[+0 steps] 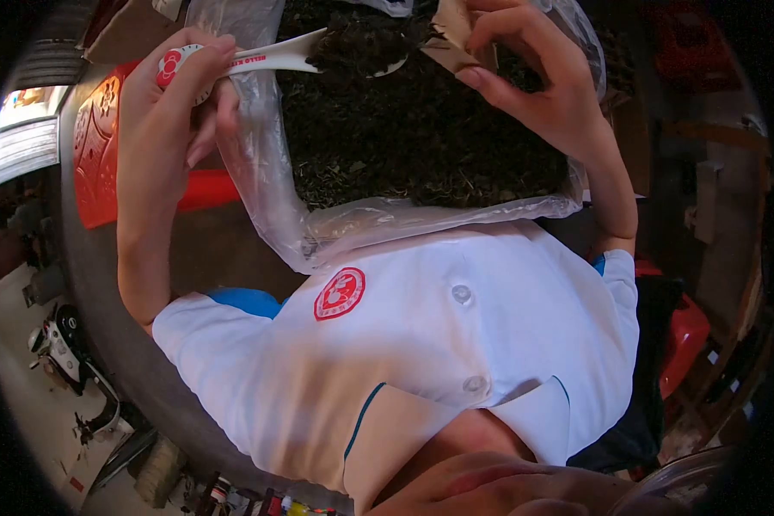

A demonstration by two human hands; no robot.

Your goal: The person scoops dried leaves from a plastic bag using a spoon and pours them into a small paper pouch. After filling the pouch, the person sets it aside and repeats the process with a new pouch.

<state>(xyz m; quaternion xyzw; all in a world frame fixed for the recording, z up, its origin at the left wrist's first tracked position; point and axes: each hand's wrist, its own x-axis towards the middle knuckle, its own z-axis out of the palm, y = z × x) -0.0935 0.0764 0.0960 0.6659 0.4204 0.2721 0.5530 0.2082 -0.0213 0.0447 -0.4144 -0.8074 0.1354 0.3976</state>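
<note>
My left hand (170, 99) is closed around the handle of a white spoon (288, 54) with red lettering. A heap of dark dried leaves (359, 47) fills the spoon's bowl. Close to its tip, a small tan paper packet (447, 50) is pinched between the thumb and fingers of my right hand (546, 82). Below both hands lies a broad mass of dark dried leaves (421, 150), inside a clear plastic bag (262, 185) whose edge folds outward near my chest.
A red plastic stool (99, 146) stands at the left, beyond my left forearm. Farther off on that side is a parked scooter (69, 353). Another red plastic seat (686, 344) shows at the right. Cardboard (133, 30) is at the upper left.
</note>
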